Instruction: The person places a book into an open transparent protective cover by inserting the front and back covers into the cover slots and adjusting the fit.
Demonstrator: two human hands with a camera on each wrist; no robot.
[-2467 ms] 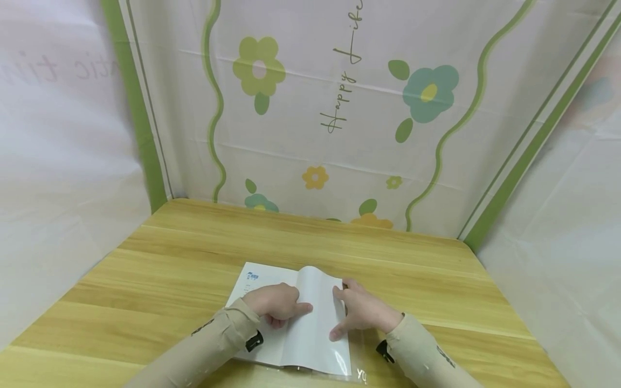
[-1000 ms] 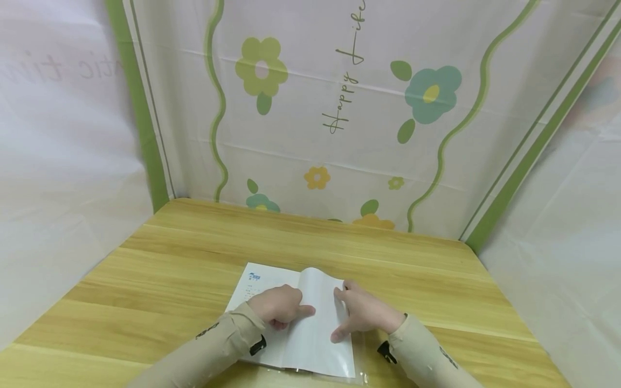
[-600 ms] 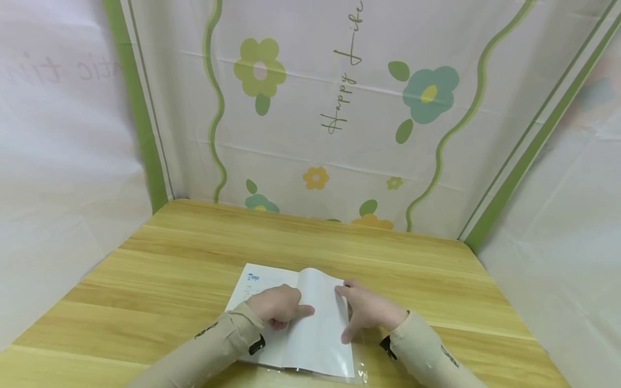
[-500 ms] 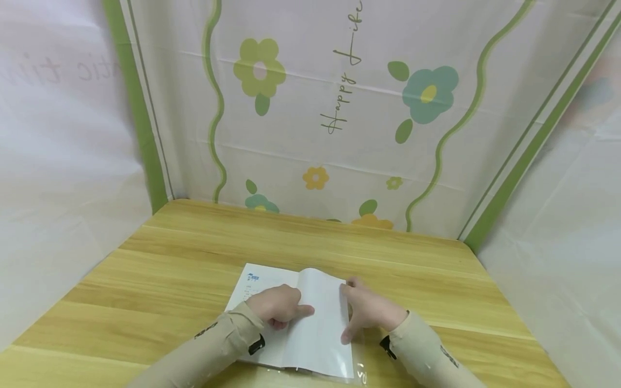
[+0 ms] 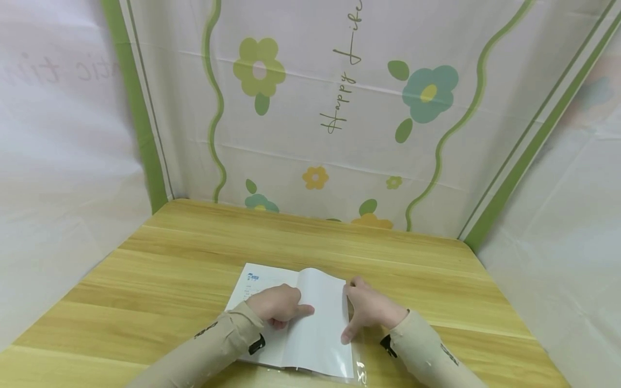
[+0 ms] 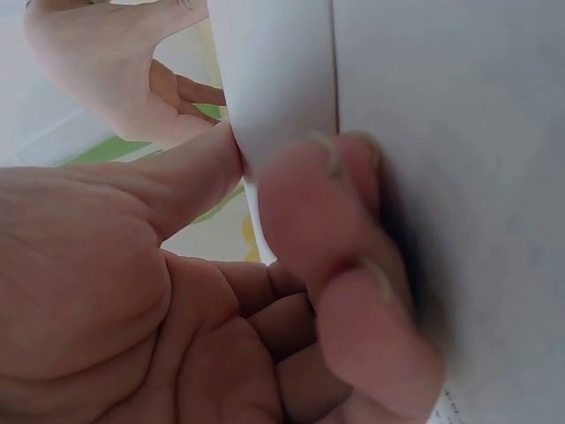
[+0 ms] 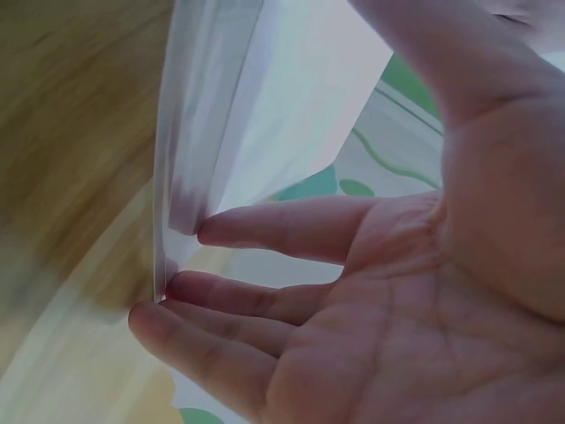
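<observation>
— Where are your fingers right now?

— My left hand (image 5: 276, 305) is curled, knuckles down on the open booklet (image 5: 296, 323), thumb and forefinger pinching the raised white page (image 6: 274, 88) near its fold. My right hand (image 5: 371, 311) is spread and relaxed, gripping nothing; its fingertips (image 7: 190, 287) touch the free edge of that page, where a clear plastic cover sheet (image 7: 207, 106) runs alongside it.

— And the booklet itself?

— Flat on the wooden table (image 5: 194, 253), near the front edge, between my forearms. The plastic sticks out past its lower right corner.

— How would you handle this step well?

— I'd judge the left pinch should hold firm so the booklet doesn't slide. The right fingertips ought to guide the edge lightly, since thin paper creases easily and the slick plastic could slip away.
</observation>
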